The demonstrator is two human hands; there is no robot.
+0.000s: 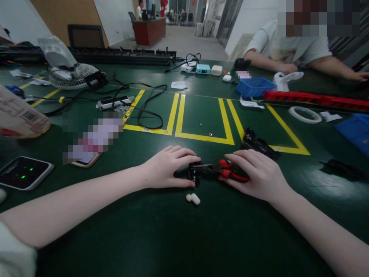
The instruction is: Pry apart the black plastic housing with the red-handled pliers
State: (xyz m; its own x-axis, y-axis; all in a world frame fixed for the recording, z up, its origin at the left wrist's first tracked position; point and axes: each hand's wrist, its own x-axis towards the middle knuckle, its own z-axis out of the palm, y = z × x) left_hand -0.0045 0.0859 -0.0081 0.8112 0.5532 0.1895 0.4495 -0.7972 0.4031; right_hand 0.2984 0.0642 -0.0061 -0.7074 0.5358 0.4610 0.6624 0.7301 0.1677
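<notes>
Gripping the part well depends on support from both sides of the joint. The left hand (167,168) has a narrow grip: fingertips at the 12 o'clock edge of the part (195,177), thumb at its 6 o'clock edge. The part is low over the table (129,238); whether it touches the surface cannot be told. The right hand (257,171) is closed around the red handles of the pliers (212,167), which reach in from 3 o'clock, tips over the part. Whether the tips clamp it cannot be told.

Brace the left wrist at 9 o'clock. Seat the tips squarely before squeezing; a shallow bite is likely to slip. Apply light, even pressure, since the part may be brittle. Hold fingertip and thumb clear of the tips. Note the white piece (195,199) near 6 o'clock and the black assembly (258,145) at 2 o'clock; avoid knocking either.
</notes>
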